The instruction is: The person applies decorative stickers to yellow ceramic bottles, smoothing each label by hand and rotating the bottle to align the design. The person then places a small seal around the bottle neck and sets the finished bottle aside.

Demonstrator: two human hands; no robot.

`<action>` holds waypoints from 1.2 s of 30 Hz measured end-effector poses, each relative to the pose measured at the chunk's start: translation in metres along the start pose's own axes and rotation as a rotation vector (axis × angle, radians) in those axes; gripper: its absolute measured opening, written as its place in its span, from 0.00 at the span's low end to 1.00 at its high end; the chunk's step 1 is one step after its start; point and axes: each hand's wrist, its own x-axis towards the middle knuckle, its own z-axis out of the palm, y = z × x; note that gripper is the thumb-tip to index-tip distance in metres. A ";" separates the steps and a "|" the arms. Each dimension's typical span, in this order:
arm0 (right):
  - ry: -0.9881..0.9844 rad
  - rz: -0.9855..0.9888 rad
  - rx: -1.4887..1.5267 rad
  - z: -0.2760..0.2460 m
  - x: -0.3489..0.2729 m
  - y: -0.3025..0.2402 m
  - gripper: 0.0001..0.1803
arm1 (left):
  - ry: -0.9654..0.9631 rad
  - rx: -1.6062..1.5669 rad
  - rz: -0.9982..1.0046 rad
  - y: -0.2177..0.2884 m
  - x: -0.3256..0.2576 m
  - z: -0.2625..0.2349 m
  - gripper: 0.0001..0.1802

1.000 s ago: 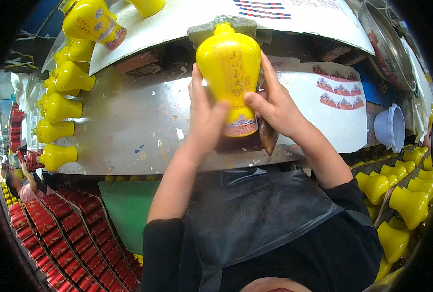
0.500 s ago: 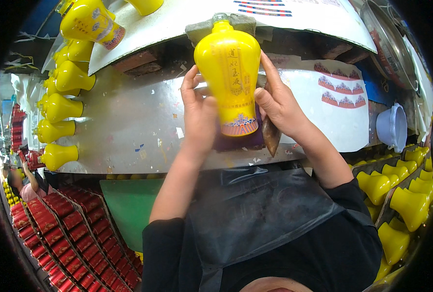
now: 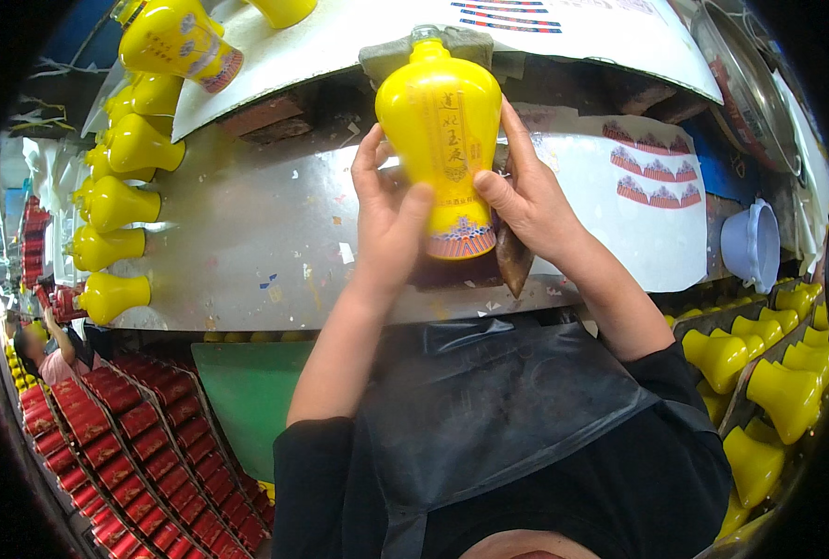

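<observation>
A black apron [image 3: 498, 410] covers the person's front at the edge of a grey metal worktable [image 3: 247, 224]. Over the table, both hands hold a glossy yellow bottle [image 3: 441, 112] with a clear neck, gold lettering and a patterned band around its base; the base points toward the person and the neck away. The left hand [image 3: 387, 210] is partly open, its fingers bent along the bottle's left side and its thumb by the lower body, slightly blurred. The right hand [image 3: 536, 200] cups the right side, fingers extended along the shoulder, thumb laid on the front near the waist. Whether the bottle rests on anything beneath is hidden.

A brown, pointed object [image 3: 515, 265] lies just beside the base, below the right hand. To the right, a white sheet [image 3: 661, 247] carries rows of patterned decals, with a lavender bucket [image 3: 748, 247] past it and racked yellow bottles [image 3: 782, 396] below. At left, a row of yellow bottles [image 3: 112, 247] lines the table's end. Beyond the held bottle's neck are a grey block [image 3: 382, 63] and a white board [image 3: 359, 28] bearing dark printed strips [image 3: 508, 19]. Far left, a co-worker [image 3: 56, 368] stands behind stacked red containers [image 3: 116, 438].
</observation>
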 end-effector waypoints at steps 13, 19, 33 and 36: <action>-0.051 0.082 0.085 -0.009 0.000 -0.003 0.46 | 0.012 -0.034 -0.006 -0.001 0.002 -0.002 0.40; -0.034 0.048 0.151 -0.004 -0.002 0.001 0.47 | -0.026 0.034 0.031 -0.001 0.002 -0.001 0.42; -0.031 0.020 0.243 -0.004 -0.002 0.002 0.46 | -0.015 -0.020 -0.007 -0.002 0.002 -0.002 0.52; -0.024 0.026 0.231 -0.002 -0.003 0.003 0.47 | -0.004 -0.026 -0.029 -0.001 0.002 -0.001 0.51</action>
